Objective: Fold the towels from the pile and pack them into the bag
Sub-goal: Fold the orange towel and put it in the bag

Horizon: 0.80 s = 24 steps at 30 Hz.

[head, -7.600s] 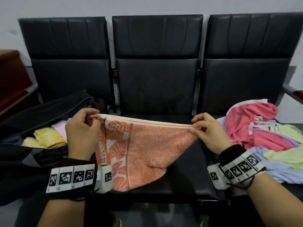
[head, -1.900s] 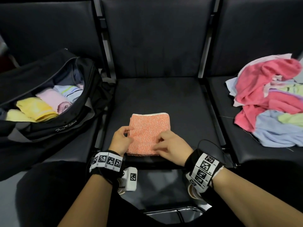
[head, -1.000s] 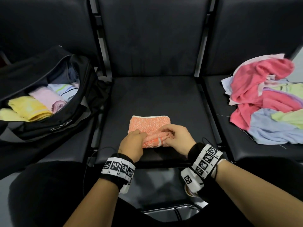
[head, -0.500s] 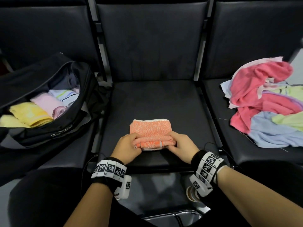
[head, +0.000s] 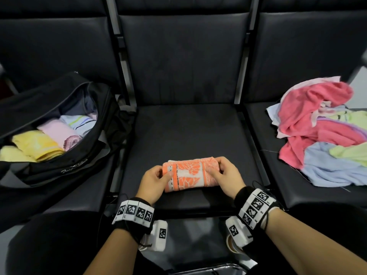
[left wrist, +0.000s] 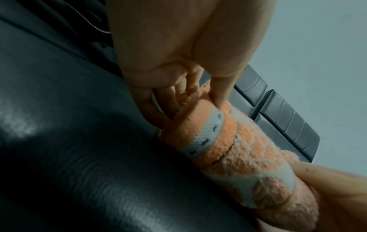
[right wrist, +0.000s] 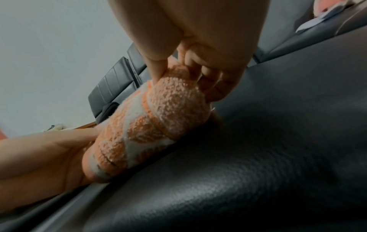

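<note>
Both hands clasp a rolled orange towel (head: 188,174) near the front edge of the middle seat (head: 188,132); the left hand (head: 154,180) curls round its left end, thumb on top, and the right hand (head: 225,175) curls round its right end; on the left seat an open black bag (head: 65,167) holds folded yellow, pink and striped towels; on the right seat lies a loose pile (head: 325,132) of pink, blue and green towels; marked bands wrap both wrists.
</note>
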Motion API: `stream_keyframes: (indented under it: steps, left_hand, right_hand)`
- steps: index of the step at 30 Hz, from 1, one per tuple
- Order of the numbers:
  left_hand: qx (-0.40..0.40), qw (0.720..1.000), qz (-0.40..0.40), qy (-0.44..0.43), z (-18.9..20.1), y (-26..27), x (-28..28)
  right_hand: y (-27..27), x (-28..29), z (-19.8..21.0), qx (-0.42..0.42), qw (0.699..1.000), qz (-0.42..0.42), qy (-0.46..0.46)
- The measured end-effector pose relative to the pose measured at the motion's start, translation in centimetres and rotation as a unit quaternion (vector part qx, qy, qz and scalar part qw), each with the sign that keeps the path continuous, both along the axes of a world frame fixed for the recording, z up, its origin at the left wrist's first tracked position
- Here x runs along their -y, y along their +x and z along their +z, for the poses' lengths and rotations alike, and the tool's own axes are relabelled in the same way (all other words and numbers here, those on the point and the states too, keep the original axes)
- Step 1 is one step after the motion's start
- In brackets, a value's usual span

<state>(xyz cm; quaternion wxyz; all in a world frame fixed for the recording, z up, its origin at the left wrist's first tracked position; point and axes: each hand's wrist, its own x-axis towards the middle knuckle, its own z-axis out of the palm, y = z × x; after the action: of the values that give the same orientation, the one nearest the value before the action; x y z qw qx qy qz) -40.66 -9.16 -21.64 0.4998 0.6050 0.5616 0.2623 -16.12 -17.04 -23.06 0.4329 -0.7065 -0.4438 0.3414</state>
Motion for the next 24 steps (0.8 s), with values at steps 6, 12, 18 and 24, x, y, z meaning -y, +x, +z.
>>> stream_keyframes:
  steps: [6,12,18,24]
  left_hand:
    - [-0.067,0.997,0.021,0.013,-0.7,0.7,0.2]
    - [-0.128,0.991,0.026,0.020,-1.3,0.8,0.1]
    - [-0.115,0.992,0.048,-0.008,-1.3,0.7,0.3]
    - [-0.126,0.992,0.004,0.024,-0.7,0.8,1.2]
  right_hand:
    - [-0.4,-0.2,-0.5,0.054,0.997,-0.032,-0.051]
    - [0.2,-0.7,-0.8,0.062,0.990,-0.023,-0.121]
    - [0.5,-1.7,0.0,0.036,0.986,0.045,-0.156]
    - [0.2,-1.1,0.4,0.032,0.987,0.051,-0.152]
